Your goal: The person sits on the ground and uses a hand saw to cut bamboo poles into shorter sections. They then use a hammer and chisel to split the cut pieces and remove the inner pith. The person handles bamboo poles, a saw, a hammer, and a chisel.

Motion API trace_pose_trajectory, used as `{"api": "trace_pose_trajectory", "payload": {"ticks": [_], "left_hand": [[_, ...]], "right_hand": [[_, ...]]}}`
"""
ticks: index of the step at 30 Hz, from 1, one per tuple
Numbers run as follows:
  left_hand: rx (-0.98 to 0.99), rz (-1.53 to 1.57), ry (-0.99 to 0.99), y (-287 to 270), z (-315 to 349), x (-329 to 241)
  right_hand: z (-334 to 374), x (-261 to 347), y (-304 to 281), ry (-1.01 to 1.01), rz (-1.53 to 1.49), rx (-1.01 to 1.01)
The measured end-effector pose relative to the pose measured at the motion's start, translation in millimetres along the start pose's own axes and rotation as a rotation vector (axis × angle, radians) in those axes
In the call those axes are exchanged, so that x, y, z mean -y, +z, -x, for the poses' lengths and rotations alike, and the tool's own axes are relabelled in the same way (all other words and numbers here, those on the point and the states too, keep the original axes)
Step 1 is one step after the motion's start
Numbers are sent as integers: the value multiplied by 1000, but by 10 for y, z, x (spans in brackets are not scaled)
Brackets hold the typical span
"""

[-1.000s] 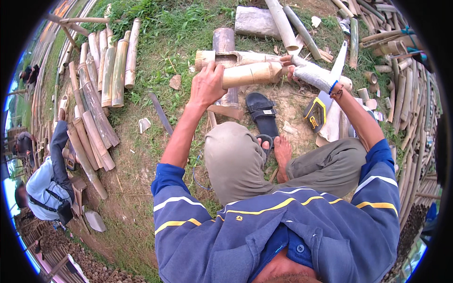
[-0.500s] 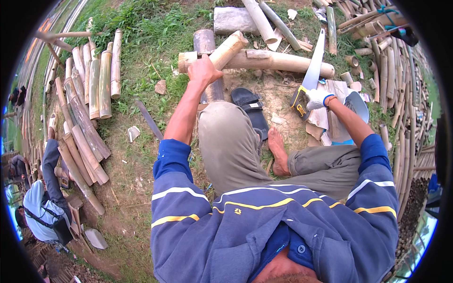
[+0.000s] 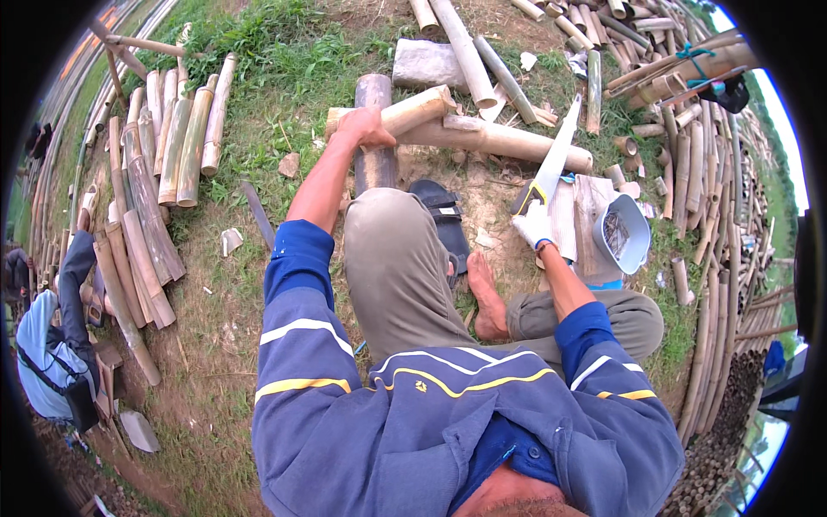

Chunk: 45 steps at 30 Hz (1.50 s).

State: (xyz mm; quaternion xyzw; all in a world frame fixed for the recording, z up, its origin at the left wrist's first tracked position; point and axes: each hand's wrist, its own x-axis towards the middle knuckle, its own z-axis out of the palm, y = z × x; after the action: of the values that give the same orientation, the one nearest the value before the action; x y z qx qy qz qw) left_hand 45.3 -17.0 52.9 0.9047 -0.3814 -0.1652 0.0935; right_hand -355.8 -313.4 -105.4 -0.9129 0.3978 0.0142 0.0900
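Swung flatter than half a second ago, a short bamboo section [image 3: 419,109] slants over the left part of a longer bamboo pole [image 3: 517,146]. Across the pole's left part, the bare left hand [image 3: 366,127] reaches from an outstretched arm, fingers clamped around the section. On the pole's near side, the gloved right hand [image 3: 534,227], arm bent, has its fingers closed on the handle of a handsaw [image 3: 558,148], whose blade overlaps the pole's right end in view. Grass [image 3: 237,73] and bare earth [image 3: 215,353] surround the pole; cut bamboo lengths [image 3: 187,153] lie well to its left, beyond a co-worker [image 3: 43,362].
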Motion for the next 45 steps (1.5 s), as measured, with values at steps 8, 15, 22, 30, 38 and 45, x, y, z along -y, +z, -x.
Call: {"api": "trace_pose_trajectory", "payload": {"ticks": [8,15,22,30,38,45], "left_hand": [[-42,-81,78,-112,35,99],[24,-44,134,-121,-2,156],[58,-74,206,209,-135,92],[119,-153,178,63,-196,-74],[62,-82,157,69,-233,-32],[-278,-238,273,178,-118,-16]], "right_hand": [[871,918,-1528,-11,-1810,-69],[1559,1514,-1701,-198,-2200,107],[1488,1800,-1198,-181,-1888,277],[1739,1930,-1408,-279,-1556,141],[1648,1852,-1376,-301,-1598,170],[1683,1728,-1297,-265,-1638,205]]}}
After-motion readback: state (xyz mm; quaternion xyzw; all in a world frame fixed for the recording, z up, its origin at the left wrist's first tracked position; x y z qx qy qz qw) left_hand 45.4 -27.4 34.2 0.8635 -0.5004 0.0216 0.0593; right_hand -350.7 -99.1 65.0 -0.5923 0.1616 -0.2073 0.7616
